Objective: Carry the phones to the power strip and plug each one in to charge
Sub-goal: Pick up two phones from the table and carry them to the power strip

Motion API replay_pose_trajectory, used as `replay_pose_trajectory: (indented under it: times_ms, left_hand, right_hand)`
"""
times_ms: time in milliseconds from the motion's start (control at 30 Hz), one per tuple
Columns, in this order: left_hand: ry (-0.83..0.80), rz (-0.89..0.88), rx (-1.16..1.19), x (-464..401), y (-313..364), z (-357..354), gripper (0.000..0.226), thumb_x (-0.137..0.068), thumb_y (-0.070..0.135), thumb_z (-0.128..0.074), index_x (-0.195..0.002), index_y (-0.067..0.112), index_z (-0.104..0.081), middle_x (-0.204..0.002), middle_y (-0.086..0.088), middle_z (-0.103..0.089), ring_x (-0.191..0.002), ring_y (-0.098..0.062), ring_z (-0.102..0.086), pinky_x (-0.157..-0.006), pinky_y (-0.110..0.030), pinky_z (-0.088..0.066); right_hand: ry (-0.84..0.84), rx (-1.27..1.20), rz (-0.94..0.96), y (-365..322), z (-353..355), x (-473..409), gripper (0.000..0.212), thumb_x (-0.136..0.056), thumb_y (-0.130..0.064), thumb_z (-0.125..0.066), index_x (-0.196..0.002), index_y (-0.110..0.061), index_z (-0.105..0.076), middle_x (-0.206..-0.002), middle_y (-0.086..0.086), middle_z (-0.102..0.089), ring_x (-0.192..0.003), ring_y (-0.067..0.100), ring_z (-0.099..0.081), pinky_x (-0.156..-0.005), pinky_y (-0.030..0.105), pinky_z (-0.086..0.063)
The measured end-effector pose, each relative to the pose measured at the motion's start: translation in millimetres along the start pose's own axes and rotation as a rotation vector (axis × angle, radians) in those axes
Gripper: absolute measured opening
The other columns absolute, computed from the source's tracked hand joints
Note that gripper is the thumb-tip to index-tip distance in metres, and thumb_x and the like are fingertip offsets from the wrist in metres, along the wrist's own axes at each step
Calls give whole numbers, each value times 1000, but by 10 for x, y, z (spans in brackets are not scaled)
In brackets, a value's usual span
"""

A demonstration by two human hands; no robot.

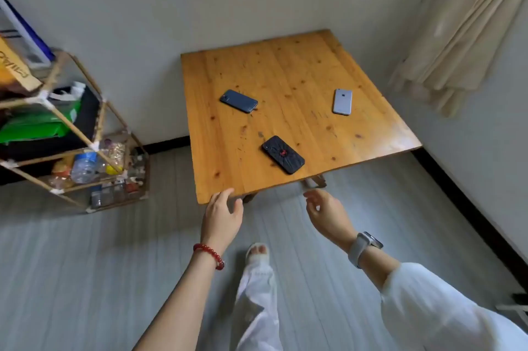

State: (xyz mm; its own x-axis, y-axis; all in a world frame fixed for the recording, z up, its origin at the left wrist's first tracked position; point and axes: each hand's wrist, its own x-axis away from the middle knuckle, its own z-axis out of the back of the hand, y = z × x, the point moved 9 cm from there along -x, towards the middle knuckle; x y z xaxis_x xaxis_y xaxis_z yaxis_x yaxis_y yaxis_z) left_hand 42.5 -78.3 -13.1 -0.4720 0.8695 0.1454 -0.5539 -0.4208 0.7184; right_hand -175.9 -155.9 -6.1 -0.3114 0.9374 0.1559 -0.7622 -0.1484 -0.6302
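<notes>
Orange-varnished pine made up the square bench [285, 70], set into the corner of the room, and all three phones lay face down on it, well apart from one another. The black phone with a red spider emblem on its ribbed case [283, 154] sat nearest the front edge; the dark blue-grey phone [239, 101] lay toward the left, and the silver phone with a small dark logo [342, 101] toward the right. No power strip showed anywhere in view.

The left hand [221, 215], red bead bracelet at the wrist, hovered at the front edge with fingers spread and empty. The right hand [325, 212], above a grey-strapped watch, hung just off the edge, fingers loosely curled on nothing.

The likely risks were these: gathering three slick phones in two hands could let one slip to the floor, and the spider phone, close to the edge, could be knocked off by a hasty reach.

The only writing, on a yellow box on the bamboo shelf rack [71, 128], was too blurred to read.
</notes>
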Motion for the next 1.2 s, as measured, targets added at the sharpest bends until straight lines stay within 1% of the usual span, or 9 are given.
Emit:
replay_pose_trajectory:
  times_ms: [200, 300, 500, 633, 767, 867, 1000, 1100, 1200]
  left_hand:
    - [-118, 68, -50, -1379, -260, -280, 37, -90, 24, -46, -125, 12, -47, -131, -11, -49, -121, -26, -46, -98, -35, -40]
    - [-176, 107, -96, -1910, -402, -374, 38, -90, 25, -45, -126, 13, -46, -132, -10, -48, -121, -26, -45, -99, -36, -40]
    - [-304, 117, -178, -2721, -543, -609, 41, -91, 24, -44, -130, 12, -40, -137, -10, -40, -124, -26, -42, -100, -35, -38]
    - [-333, 53, -236, -3282, -475, -797, 46, -91, 20, -44, -135, 11, -33, -144, -10, -29, -125, -27, -39, -96, -34, -39]
    - [-326, -118, -393, -3889, -219, -990, 54, -90, 16, -46, -139, 14, -25, -151, -11, -16, -137, -32, -16, -107, -47, -30]
    - [-341, -252, -575, -4324, -42, -1115, 66, -89, 22, -49, -143, 23, -10, -155, -8, -1, -141, -33, 3, -108, -60, -20]
    - [-530, -300, -812, -4752, -30, -1341, 87, -84, 37, -56, -142, 30, 9, -155, -4, 16, -140, -33, 19, -109, -65, 1]
    - [-642, -301, -949, -4941, -50, -1430, 99, -77, 48, -62, -141, 29, 11, -155, 0, 14, -140, -30, 19, -107, -67, 3]
    - [-596, -331, -954, -5024, 60, -1443, 104, -67, 47, -72, -143, 24, -5, -155, -2, -6, -142, -27, 4, -108, -65, 0]
  right_hand:
    - [-38, 78, -151, 87, -387, -1408, 33, -91, -17, -44, -123, -8, -49, -123, 15, -56, -112, 32, -51, -89, 40, -47]
    - [-119, 179, -279, 211, -667, -1938, 41, -89, -23, -46, -128, -10, -40, -129, 16, -48, -118, 35, -44, -91, 42, -44]
    - [-281, 338, -457, 509, -1070, -2509, 87, -76, -49, -63, -140, -13, -17, -140, 10, -32, -127, 32, -32, -96, 45, -39]
    - [-335, 418, -445, 544, -1155, -2755, 87, -65, -43, -75, -130, -9, -28, -130, 12, -35, -123, 33, -32, -86, 44, -43]
    - [-390, 456, -395, 524, -1170, -2838, 82, -61, -40, -79, -122, -9, -34, -120, 13, -41, -113, 32, -38, -84, 42, -42]
    - [-400, 440, -412, 556, -1179, -2860, 83, -57, -40, -80, -119, -10, -34, -117, 12, -41, -110, 31, -38, -80, 41, -40]
    - [-424, 435, -409, 602, -1197, -2902, 86, -55, -43, -81, -120, -12, -32, -116, 11, -42, -108, 30, -39, -79, 41, -38]
    - [-427, 439, -392, 612, -1207, -2908, 89, -54, -45, -81, -121, -13, -31, -117, 11, -41, -107, 29, -39, -80, 41, -38]
    - [-426, 439, -378, 618, -1224, -2902, 90, -55, -45, -81, -123, -14, -30, -117, 11, -41, -106, 29, -38, -80, 41, -37]
